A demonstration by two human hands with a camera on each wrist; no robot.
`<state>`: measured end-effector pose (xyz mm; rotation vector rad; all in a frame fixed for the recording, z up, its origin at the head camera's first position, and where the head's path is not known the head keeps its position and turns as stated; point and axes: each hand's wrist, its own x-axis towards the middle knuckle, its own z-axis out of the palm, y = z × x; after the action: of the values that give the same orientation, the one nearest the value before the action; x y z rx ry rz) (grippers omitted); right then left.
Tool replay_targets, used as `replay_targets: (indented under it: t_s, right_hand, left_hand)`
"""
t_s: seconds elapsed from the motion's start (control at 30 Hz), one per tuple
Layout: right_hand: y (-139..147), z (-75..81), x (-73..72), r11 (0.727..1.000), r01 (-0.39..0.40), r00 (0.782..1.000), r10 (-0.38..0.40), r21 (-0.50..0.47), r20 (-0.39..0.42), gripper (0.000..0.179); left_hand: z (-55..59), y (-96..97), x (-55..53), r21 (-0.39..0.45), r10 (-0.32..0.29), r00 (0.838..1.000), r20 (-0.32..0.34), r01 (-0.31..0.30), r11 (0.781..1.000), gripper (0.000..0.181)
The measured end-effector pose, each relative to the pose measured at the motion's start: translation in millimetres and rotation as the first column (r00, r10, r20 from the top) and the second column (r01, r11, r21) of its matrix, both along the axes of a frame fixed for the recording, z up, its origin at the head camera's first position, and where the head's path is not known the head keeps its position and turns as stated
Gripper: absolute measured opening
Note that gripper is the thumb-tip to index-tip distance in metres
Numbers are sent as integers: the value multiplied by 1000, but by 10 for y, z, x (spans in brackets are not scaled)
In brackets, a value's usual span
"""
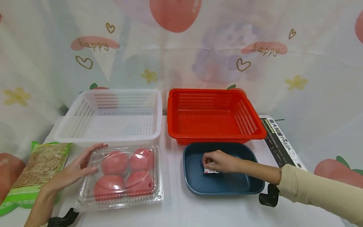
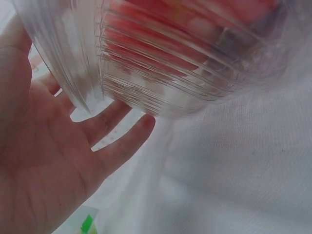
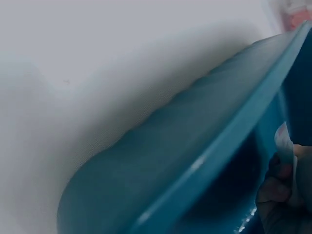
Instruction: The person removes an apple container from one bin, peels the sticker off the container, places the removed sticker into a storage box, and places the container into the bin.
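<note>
A clear plastic clamshell box [image 1: 157, 192] with several round red fruits, perhaps tomatoes [image 1: 109, 186], lies at the front left. My left hand [image 1: 71, 168] grips its left side, thumb over the lid edge. In the left wrist view, the fingers of that left hand [image 2: 53, 141] reach beneath the box's ribbed wall [image 2: 146, 73]. Inside a dark blue basin [image 1: 188, 183], my right hand [image 1: 221, 160] pinches a small white packet with red print [image 1: 210, 171]. The right wrist view shows the packet [image 3: 282, 139] between the fingertips, beside the basin wall [image 3: 195, 146]; its contents are hidden.
Behind stand a white perforated basket [image 1: 107, 138] and a red perforated basket [image 1: 215, 138]. A green-edged bag of brown strips [image 1: 39, 167] lies at the left. A black-and-white pasta box [image 1: 280, 142] lies right of the basin, partly behind the right arm.
</note>
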<state>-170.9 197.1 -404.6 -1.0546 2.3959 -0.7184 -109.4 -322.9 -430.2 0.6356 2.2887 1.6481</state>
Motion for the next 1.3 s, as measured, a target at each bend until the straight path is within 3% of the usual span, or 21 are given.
replay_targets:
  t_s: [0.27,0.57,0.87,1.3]
  right_hand:
    - [-14,-117,6,1000,-4,1000,4,15,27,9]
    - [-58,-79,44,994,-53,997,58,97,-54,11]
    - [-105,57,132,973,62,998,-63,224,-5,18]
    - [100,56,115,971,66,997,-71,229,11,16]
  left_hand:
    - [-5,-6,-3,-21,16,1000,-5,-16,1000,70]
    - [-3,-12,12,-16,19,1000,7,-19,1000,70]
    - [-24,-6,-13,4,2,1000,-16,-2,1000,70]
    - [-21,-15,-13,23,-14,1000,-25,15,1000,71]
